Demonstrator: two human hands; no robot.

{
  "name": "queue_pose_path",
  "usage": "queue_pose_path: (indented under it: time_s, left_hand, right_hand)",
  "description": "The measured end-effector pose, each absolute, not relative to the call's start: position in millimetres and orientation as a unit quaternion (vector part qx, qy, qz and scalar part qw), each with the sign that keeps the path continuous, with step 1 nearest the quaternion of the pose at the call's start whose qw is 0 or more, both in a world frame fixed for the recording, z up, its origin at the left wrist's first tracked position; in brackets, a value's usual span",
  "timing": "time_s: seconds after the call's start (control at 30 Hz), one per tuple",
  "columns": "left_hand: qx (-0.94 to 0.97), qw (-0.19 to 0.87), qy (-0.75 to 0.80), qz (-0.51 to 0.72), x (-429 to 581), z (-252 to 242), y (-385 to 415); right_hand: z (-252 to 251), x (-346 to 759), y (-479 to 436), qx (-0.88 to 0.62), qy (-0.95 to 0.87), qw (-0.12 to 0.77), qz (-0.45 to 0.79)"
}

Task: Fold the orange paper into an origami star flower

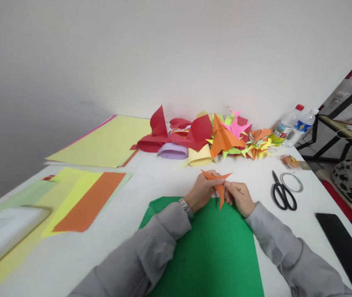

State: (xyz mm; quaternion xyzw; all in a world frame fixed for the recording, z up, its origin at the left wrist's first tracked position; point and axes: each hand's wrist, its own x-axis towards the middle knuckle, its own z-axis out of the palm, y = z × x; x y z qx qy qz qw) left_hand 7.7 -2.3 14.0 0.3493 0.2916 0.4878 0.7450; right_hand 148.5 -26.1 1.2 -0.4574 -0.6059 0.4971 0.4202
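Observation:
Above a green sheet (216,247), an orange folded paper piece (220,190) with several pointed ends is between my hands. My left hand (203,189), with a metal watch on the wrist, pinches it from the left, the thumb lying along its top. From the right, the fingers of my right hand (238,196) are pressed together at the paper's edge near its middle. Some of the fingertips are hidden behind the paper.
Folded paper shapes, including an orange plane (224,138), pile against the wall. Scissors (282,194) and a tape roll (291,182) lie right, near two bottles (302,126) and a black flat object (344,251). Coloured sheets (90,202) and a white box (5,235) are left.

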Motion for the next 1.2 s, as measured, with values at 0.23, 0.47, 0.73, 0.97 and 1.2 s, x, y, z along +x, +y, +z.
queue_pose_path:
  time_s: [0.23,0.47,0.73,0.97,1.2]
  left_hand:
    - [0.435,0.738,0.279,0.434,10.0,10.0,-5.6]
    - [0.423,0.749,0.285,0.422,10.4,11.2,-5.4]
    - [0.395,0.753,0.292,0.438,9.9,9.1,-2.9]
    - [0.380,0.752,0.302,0.446,9.9,10.5,-2.9]
    - [0.364,0.748,0.312,0.459,11.5,14.7,-4.4]
  right_hand:
    - [3.3,149.7,-22.3,-0.458,-0.565,0.491,0.479]
    - [1.6,149.5,-21.5,-0.457,-0.537,0.522,0.480]
    - [-0.3,150.2,-18.7,-0.449,-0.481,0.538,0.527]
    - [1.0,149.0,-18.1,-0.466,-0.461,0.546,0.522]
    - [1.2,148.7,-16.6,-0.472,-0.427,0.567,0.523]
